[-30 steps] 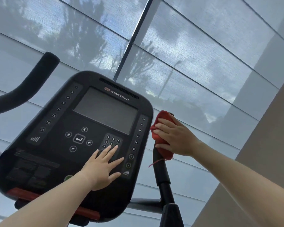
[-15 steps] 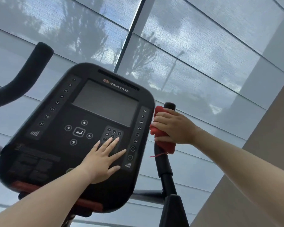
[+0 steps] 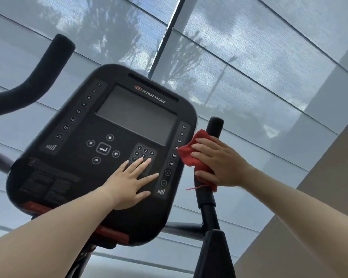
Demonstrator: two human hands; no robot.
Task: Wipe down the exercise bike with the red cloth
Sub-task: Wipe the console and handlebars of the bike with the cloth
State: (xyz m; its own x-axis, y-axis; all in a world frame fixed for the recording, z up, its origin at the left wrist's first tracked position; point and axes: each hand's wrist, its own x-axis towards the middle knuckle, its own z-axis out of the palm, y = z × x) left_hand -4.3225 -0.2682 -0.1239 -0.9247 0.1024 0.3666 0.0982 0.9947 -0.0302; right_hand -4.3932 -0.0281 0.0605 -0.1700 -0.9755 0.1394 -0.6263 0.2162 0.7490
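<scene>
Red cloth (image 3: 189, 156) slid lower, right hand (image 3: 221, 162) gripping

Illumination is diffuse daylight entering through the translucent window shades (image 3: 249, 67) behind the exercise bike console (image 3: 74, 157). The scene is bright overall and backlit. Tree outlines show through the shades as soft grey silhouettes. The console face reads dark with low contrast, yet its white legends remain legible. The screen (image 3: 137, 115) carries a faint, even sheen. The red cloth (image 3: 189, 157) renders saturated. The left forearm (image 3: 48, 233) and right forearm (image 3: 299, 201) are evenly lit, with soft-edged shading only. Wide-angle distortion bows the shade seams and tilts the mullion (image 3: 170, 31). Sharpness falls off toward the lower frame edge, where both forearms appear soft.
</scene>
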